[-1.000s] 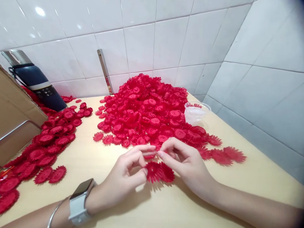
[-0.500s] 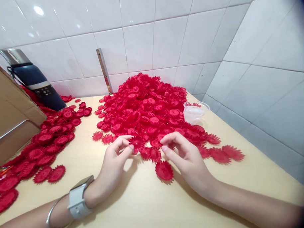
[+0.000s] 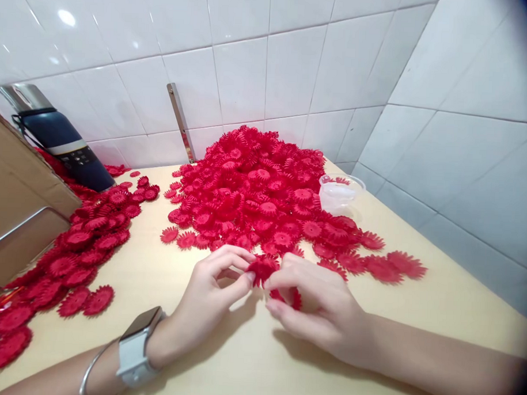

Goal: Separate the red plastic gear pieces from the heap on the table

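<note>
Flower (image 3: 262, 268) before red heap (image 3: 264, 186) (beside tub (image 3: 339, 193))

Matt red plastic flower pieces (image 3: 263, 192), smooth pale wood-look table (image 3: 223, 357), glossy white wall tiles (image 3: 251, 64), clear plastic cup (image 3: 339, 193)

Small piecework assembly corner, home or back-room workshop. White tiled walls (image 3: 294, 66) meet at a corner behind a pale wooden table (image 3: 240, 358). Bulk heap of red plastic flower parts (image 3: 255, 185), second pile (image 3: 84, 243) beside a cardboard box (image 3: 16, 206), thermos (image 3: 58, 138) behind it.
</note>
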`<state>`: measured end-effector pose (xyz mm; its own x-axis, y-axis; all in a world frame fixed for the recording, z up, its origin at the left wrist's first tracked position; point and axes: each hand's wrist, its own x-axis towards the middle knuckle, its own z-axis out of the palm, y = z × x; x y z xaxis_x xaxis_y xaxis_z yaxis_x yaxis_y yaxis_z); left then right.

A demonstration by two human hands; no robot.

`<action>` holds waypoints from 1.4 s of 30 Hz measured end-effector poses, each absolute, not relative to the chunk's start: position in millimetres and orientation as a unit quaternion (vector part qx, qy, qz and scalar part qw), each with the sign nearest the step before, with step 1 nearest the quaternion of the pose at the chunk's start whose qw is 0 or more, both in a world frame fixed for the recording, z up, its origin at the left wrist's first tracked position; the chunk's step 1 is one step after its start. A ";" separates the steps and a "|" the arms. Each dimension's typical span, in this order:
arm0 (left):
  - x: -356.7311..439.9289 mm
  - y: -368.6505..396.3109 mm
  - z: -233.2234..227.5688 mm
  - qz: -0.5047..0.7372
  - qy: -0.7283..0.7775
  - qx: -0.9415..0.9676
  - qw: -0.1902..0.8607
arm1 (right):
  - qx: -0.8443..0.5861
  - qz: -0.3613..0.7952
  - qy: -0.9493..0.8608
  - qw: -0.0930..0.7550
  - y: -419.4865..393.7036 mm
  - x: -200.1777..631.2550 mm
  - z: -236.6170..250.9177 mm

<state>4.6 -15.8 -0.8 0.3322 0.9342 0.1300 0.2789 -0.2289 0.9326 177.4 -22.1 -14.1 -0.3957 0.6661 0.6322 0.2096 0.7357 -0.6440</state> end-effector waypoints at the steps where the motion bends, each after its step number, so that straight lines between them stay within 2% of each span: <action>1: 4.5 -16.5 0.0 0.363 0.430 0.700 0.440 | -0.263 0.230 -0.814 0.465 -22.5 177.1 -14.0; 3: 4.3 -18.3 2.5 0.341 0.415 0.719 0.441 | -0.295 0.248 -0.807 0.447 -22.6 176.7 -13.1; 6: 4.5 -20.7 6.3 0.320 0.403 0.728 0.454 | -0.369 0.374 -0.747 0.408 -20.5 177.0 -11.5; 9: 4.4 -20.8 6.5 0.316 0.393 0.720 0.478 | -0.377 0.515 -0.667 0.384 -17.3 177.4 -10.8; 12: 4.1 -18.6 3.1 0.328 0.396 0.691 0.507 | -0.382 0.578 -0.605 0.393 -15.1 177.2 -10.9; 19: 3.3 -13.3 -1.6 0.341 0.394 0.601 0.606 | -0.370 0.604 -0.572 0.414 -13.7 177.3 -10.2; 26: 2.8 -14.9 -1.4 0.349 0.392 0.583 0.620 | -0.351 0.637 -0.545 0.418 -11.9 176.9 -9.4; 42: 4.9 -13.3 3.0 0.356 0.405 0.587 0.604 | -0.363 0.597 -0.582 0.415 -15.0 176.0 -11.0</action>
